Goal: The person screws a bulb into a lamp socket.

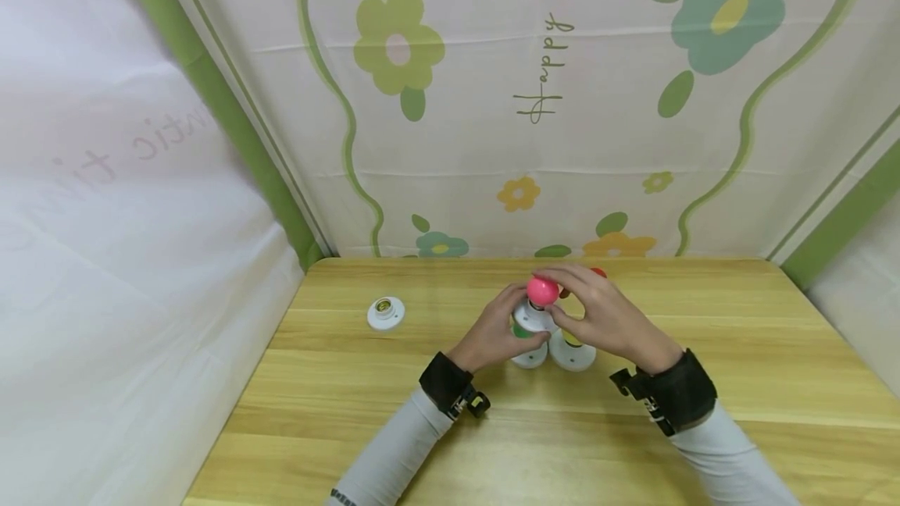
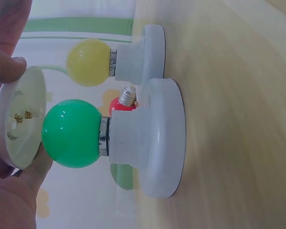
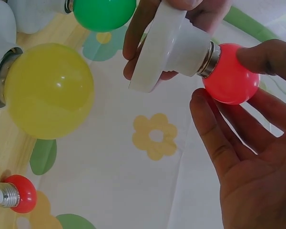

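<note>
My left hand grips a white lamp holder by its round base, raised above the table. Its hollow underside with brass terminals shows in the left wrist view. A pinkish-red light bulb sits in the mouth of this holder, a band of its metal cap still visible. Thumb and fingers of my right hand pinch the bulb's globe. Just below the hands, a green bulb and a yellow bulb stand upright in their own white holders on the table.
A loose red bulb lies on the table behind the yellow one. Farther left, a white lamp holder without a bulb rests on the wooden table. A flower-printed curtain hangs along the table's back edge.
</note>
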Motion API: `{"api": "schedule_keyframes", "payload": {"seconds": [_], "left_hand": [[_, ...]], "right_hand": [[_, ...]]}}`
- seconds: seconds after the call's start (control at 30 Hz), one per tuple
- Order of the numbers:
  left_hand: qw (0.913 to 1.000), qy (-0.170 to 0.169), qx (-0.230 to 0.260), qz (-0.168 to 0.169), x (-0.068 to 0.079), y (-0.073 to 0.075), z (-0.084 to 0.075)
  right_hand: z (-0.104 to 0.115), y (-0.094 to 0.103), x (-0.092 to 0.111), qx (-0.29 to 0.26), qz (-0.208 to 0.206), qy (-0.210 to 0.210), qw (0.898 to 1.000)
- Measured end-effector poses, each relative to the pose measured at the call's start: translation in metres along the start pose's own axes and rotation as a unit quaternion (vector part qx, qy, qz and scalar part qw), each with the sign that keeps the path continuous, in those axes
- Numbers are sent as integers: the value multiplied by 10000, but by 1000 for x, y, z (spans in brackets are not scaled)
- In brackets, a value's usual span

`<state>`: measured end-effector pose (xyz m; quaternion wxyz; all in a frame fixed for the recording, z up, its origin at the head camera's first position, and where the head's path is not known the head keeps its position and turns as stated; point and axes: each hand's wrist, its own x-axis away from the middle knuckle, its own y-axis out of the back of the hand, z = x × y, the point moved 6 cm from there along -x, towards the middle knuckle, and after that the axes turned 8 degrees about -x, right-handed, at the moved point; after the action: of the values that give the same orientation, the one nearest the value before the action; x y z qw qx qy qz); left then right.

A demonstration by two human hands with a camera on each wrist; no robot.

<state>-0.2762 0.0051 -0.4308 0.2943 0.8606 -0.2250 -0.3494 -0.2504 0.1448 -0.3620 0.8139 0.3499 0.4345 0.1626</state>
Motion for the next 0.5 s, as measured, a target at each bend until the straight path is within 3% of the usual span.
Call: {"api": "schedule_keyframes", "payload": {"seconds": [0.5], "left_hand": [[9998, -129, -135, -44, 1, -1, -2]], "right_hand": [[-2, 0, -1, 126, -102, -322, 9994]]}}
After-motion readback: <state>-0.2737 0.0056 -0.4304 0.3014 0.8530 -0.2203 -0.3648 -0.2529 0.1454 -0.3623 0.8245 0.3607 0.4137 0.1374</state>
